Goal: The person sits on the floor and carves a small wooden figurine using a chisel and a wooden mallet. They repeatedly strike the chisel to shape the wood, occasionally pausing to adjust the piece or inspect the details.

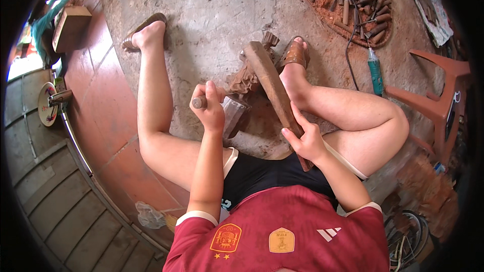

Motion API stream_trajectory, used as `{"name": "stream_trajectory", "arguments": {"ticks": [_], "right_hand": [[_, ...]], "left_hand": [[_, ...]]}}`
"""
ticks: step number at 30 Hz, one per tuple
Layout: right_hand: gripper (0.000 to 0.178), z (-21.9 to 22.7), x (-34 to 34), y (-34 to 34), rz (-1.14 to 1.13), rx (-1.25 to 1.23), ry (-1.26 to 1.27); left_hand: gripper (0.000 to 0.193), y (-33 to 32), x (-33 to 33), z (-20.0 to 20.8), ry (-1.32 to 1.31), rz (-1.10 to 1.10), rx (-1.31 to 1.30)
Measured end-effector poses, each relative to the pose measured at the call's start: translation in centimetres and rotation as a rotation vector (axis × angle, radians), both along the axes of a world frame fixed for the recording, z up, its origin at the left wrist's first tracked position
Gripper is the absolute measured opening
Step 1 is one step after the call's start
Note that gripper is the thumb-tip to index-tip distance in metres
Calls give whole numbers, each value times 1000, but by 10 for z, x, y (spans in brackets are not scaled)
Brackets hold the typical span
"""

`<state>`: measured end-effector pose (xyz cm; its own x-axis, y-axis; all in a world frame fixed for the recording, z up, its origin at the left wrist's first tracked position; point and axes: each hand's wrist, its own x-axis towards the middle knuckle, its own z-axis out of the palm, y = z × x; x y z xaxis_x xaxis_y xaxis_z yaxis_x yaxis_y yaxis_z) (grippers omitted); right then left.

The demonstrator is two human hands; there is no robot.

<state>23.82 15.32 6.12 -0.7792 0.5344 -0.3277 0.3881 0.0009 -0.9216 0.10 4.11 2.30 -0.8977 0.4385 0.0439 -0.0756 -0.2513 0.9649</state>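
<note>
I sit on the concrete floor with a carved wooden piece (248,78) between my legs. My left hand (207,107) is shut on a wooden-handled chisel (199,102), its tip aimed at the carving. My right hand (305,141) grips a long brown wooden mallet (272,88) whose head rests over the carving, near my right foot. The chisel's blade end is partly hidden by my fingers and the carving.
A round tray of several wooden-handled chisels (353,5) lies at the back right. A teal power tool (375,70) with a cable lies beside an overturned red plastic stool (443,100). A wooden box (70,27) stands at the far left. A crumpled plastic bag (150,216) lies lower left.
</note>
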Motion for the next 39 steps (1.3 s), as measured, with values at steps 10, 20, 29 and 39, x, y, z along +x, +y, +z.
{"name": "stream_trajectory", "arguments": {"ticks": [10,20,29,39], "right_hand": [[70,5,-5,2,17,61,104],[73,53,-32,23,196,286,257],[77,89,-41,26,316,306,226],[76,92,-41,26,293,286,259]], "left_hand": [[37,-1,-14,-35,-67,-195,-202],[27,24,-17,-29,139,-200,-494],[24,20,-22,-42,159,-211,-387],[24,17,-17,-28,122,-223,-380]]}}
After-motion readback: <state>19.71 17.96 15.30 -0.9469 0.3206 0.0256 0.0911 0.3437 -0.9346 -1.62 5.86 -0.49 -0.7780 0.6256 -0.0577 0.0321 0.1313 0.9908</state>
